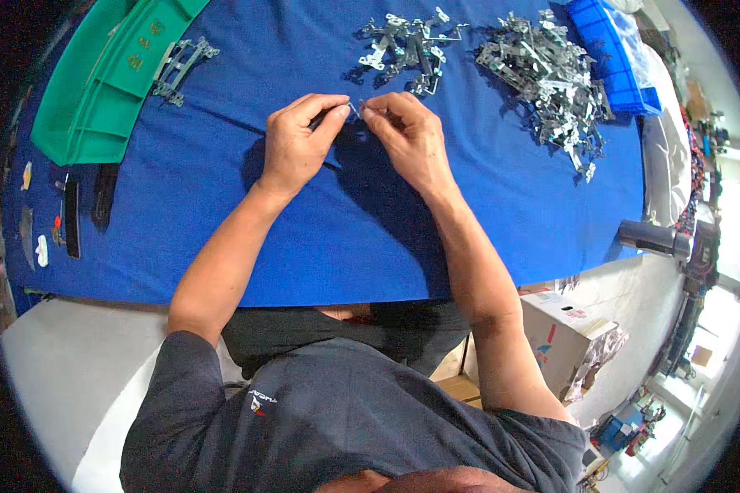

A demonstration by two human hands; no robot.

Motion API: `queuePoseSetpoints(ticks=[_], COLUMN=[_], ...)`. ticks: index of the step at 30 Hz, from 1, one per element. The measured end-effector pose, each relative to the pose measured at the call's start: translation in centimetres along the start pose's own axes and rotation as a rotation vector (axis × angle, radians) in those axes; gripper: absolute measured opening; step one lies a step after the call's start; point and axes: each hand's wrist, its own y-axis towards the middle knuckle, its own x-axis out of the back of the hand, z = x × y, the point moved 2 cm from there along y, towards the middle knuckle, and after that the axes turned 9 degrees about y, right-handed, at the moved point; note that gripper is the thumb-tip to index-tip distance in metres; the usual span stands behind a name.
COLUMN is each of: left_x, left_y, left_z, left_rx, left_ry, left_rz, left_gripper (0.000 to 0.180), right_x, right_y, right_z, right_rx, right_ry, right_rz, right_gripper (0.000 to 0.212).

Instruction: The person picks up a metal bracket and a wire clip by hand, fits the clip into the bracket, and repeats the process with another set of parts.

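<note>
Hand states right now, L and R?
Left hand: closed, pinching a small metal part.
Right hand: closed, also pinching metal; can't tell whether it's the same part.

Over the blue-covered surface (222,267), the left hand (298,141) and right hand (411,138) pinch a small metal part (354,108). Metal brackets (543,74) lie heaped near the far right corner beside a blue bin (604,57); a green bin (90,123) sits far left.

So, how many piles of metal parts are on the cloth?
3: a large pile at right, a smaller pile at top centre, and a small cluster beside the green bin. The bin may hide others.
</note>
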Motion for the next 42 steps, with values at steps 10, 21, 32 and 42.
queuePoseSetpoints(ticks=[10,21,32,42], left_x=[-0.2,0.3,-0.3,-0.1], left_y=[0.0,-0.1,-0.1,0.1], left_z=[0.4,0.6,1.1,0.0], left_rx=[0.226,0.268,0.088,-0.121], left_ry=[-0.127,-0.189,-0.048,0.082], left_rz=[0.052,0.059,-0.018,-0.026], left_gripper=[0.018,0.019,0.017,0.014], right_x=[0.6,-0.3,-0.3,0.0], right_y=[0.1,-0.2,0.0,0.2], right_z=[0.4,0.4,0.5,-0.1], right_rx=[-0.238,-0.254,-0.204,0.105], right_ry=[0.375,0.291,0.244,-0.065], right_rz=[-0.026,0.107,-0.025,0.006], right_gripper=[0.017,0.021,0.014,0.02])
